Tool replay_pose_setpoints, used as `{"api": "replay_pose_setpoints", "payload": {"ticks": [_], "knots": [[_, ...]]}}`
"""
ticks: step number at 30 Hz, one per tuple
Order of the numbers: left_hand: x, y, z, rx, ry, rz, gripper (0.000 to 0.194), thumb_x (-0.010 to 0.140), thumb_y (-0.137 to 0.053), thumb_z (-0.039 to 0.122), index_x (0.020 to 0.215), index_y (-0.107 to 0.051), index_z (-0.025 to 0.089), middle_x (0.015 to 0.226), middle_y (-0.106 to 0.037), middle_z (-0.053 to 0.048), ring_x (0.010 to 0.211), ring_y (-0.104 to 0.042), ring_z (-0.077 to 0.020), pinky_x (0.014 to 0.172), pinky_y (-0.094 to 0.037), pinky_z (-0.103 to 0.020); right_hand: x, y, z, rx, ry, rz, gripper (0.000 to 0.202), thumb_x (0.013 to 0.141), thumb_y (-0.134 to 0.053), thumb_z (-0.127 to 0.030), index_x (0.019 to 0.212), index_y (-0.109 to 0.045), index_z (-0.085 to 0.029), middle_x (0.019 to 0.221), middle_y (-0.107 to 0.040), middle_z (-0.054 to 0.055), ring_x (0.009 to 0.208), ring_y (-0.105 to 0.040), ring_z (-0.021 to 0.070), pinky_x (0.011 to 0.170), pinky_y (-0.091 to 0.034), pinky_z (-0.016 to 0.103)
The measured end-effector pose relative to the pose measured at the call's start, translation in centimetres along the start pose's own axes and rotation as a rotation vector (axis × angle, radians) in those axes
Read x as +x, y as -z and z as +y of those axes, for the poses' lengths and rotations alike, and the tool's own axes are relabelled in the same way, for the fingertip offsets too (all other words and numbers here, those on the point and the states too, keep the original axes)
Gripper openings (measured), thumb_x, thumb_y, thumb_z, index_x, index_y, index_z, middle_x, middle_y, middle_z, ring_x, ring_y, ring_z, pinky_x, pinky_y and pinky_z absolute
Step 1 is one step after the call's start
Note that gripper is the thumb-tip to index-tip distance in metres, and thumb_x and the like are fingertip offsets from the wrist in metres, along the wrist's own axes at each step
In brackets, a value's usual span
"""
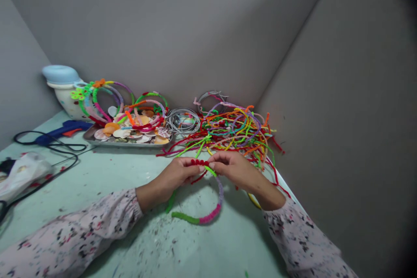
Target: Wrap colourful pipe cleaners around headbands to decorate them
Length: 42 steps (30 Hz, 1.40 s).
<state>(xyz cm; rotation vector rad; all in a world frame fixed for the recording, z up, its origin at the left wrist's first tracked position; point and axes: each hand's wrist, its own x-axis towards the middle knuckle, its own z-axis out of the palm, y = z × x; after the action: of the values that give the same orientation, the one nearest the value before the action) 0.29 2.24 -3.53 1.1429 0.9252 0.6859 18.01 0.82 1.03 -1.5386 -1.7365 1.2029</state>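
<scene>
A curved hoop (220, 195) wrapped in green, lilac and pink fuzzy stem hangs in front of me, its ends apart at the lower left. Red coils of a fuzzy stem (200, 162) sit at its top, between my two hands. My left hand (178, 176) pinches the left side of the red coils. From the right, my right hand (233, 169) pinches the red stem at the other end of the coils. A thin red tail sticks out below the left fingers.
Behind my hands lies a heap of colourful fuzzy stems (241, 130). Left of it are grey wire coils (184, 120) and a metal tray (130, 143) with shells and wrapped hoops. A blue glue gun (61, 131), black cable, white bottle (67, 95) and plastic bag (28, 173) stand farther left.
</scene>
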Motion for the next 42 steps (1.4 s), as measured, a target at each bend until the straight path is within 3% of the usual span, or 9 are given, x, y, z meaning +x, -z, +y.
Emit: {"api": "replay_pose_setpoints", "payload": {"ticks": [7, 13, 21, 26, 33, 39, 42], "knots": [[0.2, 0.3, -0.5, 0.017, -0.034, 0.016, 0.019, 0.073, -0.065, 0.031, 0.070, -0.061, 0.013, 0.054, -0.048, 0.004, 0.043, -0.028, -0.0042, 0.042, -0.016, -0.023, 0.5, -0.5, 1.2, -0.036, 0.040, 0.056, 0.012, 0.073, -0.055, -0.024, 0.073, -0.065, -0.017, 0.058, -0.054, -0.003, 0.052, -0.043, 0.0096, 0.049, -0.031, 0.021], [0.3, 0.4, -0.7, 0.004, -0.087, 0.011, 0.015, 0.074, -0.065, 0.029, 0.074, -0.064, 0.013, 0.056, -0.051, 0.003, 0.049, -0.038, -0.0059, 0.046, -0.024, -0.021, 0.4, -0.9, 0.8, 0.004, 0.032, 0.068, 0.010, 0.072, -0.054, -0.022, 0.070, -0.063, -0.016, 0.058, -0.054, -0.003, 0.053, -0.045, 0.0103, 0.051, -0.034, 0.022], [0.3, 0.6, -0.8, -0.019, -0.028, -0.061, 0.025, 0.077, -0.064, 0.036, 0.076, -0.063, 0.012, 0.054, -0.056, -0.001, 0.046, -0.042, -0.0068, 0.045, -0.023, -0.021, 0.3, -1.0, 0.5, 0.129, -0.014, 0.059, 0.007, 0.072, -0.054, -0.019, 0.071, -0.060, -0.016, 0.060, -0.058, -0.002, 0.055, -0.054, 0.0121, 0.054, -0.039, 0.023], [0.2, 0.6, -0.2, -0.062, 0.013, -0.073, 0.016, 0.072, -0.066, 0.027, 0.078, -0.064, 0.012, 0.063, -0.058, -0.001, 0.051, -0.046, -0.0067, 0.047, -0.026, -0.021, 0.2, -1.0, 0.4, 0.113, -0.013, 0.056, 0.008, 0.073, -0.055, -0.021, 0.069, -0.061, -0.017, 0.058, -0.056, -0.003, 0.053, -0.051, 0.0109, 0.052, -0.037, 0.023], [0.1, 0.7, 0.0, 0.019, -0.053, -0.086, 0.015, 0.073, -0.061, 0.027, 0.067, -0.059, 0.014, 0.053, -0.043, 0.004, 0.046, -0.026, -0.0061, 0.044, -0.015, -0.025, 0.2, -1.0, 0.6, 0.047, 0.027, 0.056, 0.010, 0.073, -0.056, -0.024, 0.072, -0.062, -0.017, 0.058, -0.052, -0.003, 0.053, -0.044, 0.0103, 0.052, -0.033, 0.023], [0.1, 0.8, 0.1, 0.046, -0.106, -0.049, 0.022, 0.075, -0.060, 0.030, 0.061, -0.053, 0.015, 0.050, -0.037, 0.005, 0.046, -0.024, -0.0066, 0.045, -0.014, -0.026, 0.4, -0.5, 1.4, 0.144, 0.066, 0.081, 0.015, 0.075, -0.058, -0.027, 0.086, -0.063, -0.018, 0.070, -0.058, -0.001, 0.061, -0.050, 0.0110, 0.058, -0.039, 0.023], [0.2, 0.8, 0.2, 0.033, -0.118, -0.048, 0.023, 0.076, -0.059, 0.031, 0.062, -0.050, 0.015, 0.050, -0.034, 0.006, 0.046, -0.023, -0.0065, 0.045, -0.013, -0.027, 0.7, -0.1, 2.1, 0.210, 0.010, -0.015, 0.020, 0.075, -0.061, -0.029, 0.090, -0.066, -0.017, 0.072, -0.060, -0.001, 0.061, -0.051, 0.0102, 0.059, -0.041, 0.023]]}}
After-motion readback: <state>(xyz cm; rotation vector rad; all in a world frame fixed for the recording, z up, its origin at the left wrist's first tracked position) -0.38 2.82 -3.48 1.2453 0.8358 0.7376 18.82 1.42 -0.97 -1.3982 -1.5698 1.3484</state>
